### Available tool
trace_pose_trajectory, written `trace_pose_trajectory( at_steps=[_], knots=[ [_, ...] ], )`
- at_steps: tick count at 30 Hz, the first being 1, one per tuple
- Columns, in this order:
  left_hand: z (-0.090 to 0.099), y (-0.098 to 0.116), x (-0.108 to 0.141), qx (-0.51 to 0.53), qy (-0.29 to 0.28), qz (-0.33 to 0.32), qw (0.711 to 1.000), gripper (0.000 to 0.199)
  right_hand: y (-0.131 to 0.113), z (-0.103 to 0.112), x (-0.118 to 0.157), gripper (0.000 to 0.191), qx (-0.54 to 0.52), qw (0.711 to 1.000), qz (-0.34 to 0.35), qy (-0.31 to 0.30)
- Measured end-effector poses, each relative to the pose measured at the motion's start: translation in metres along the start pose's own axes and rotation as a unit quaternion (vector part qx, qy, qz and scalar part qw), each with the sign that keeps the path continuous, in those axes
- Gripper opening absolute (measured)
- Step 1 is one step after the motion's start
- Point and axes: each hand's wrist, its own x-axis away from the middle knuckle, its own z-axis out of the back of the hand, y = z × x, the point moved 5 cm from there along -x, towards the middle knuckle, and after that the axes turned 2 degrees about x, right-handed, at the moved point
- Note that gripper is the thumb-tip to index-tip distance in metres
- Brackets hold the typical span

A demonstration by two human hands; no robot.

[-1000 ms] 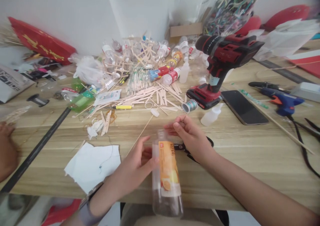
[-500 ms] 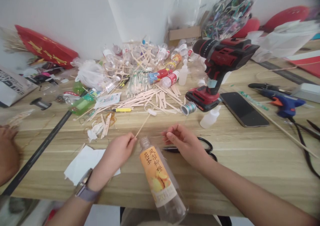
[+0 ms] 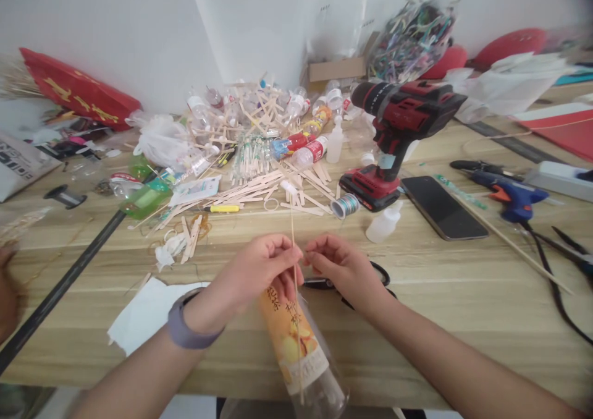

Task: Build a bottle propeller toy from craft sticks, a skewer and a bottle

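My left hand [image 3: 271,267] is closed on a thin wooden stick [image 3: 299,345], which stands nearly upright in the view. A small white piece [image 3: 290,188] sits at the stick's far tip. Close beside it, my right hand [image 3: 340,261] is pinched at thumb and forefinger; whatever lies between them is too fine to make out. Under the stick lies a clear plastic bottle [image 3: 324,385] with an orange fruit label, its neck hidden by my left hand. Black-handled scissors [image 3: 380,275] rest partly beneath my right hand.
A red cordless drill [image 3: 393,128] stands beyond my hands, near a thread spool [image 3: 345,206], a small white bottle [image 3: 383,221] and a phone [image 3: 443,207]. Flat wooden sticks [image 3: 250,187] and plastic bottles pile up behind. A glue gun [image 3: 514,196] lies right; another person's hand [image 3: 7,289] shows left.
My left hand has moved right, toward my right hand, and the stick has swung from slanting to nearly upright. The left hand now covers the bottle's neck.
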Motion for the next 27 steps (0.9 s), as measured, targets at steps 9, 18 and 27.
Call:
trace_pose_trajectory(
  at_steps=[9,18,27],
  knots=[
    [-0.011,0.009,-0.007,-0.236,0.093,-0.032,0.967,0.021,-0.004,0.003,0.001,0.021,-0.041,0.997,-0.058,-0.029],
    [-0.037,0.008,0.013,-0.473,0.104,-0.114,0.867,0.030,-0.003,0.004,0.000,0.029,-0.037,0.996,-0.086,-0.010],
    [-0.059,-0.026,0.056,-0.614,-0.040,-0.338,0.713,0.040,-0.010,0.019,-0.004,0.024,0.076,0.995,-0.058,0.020]
  ],
)
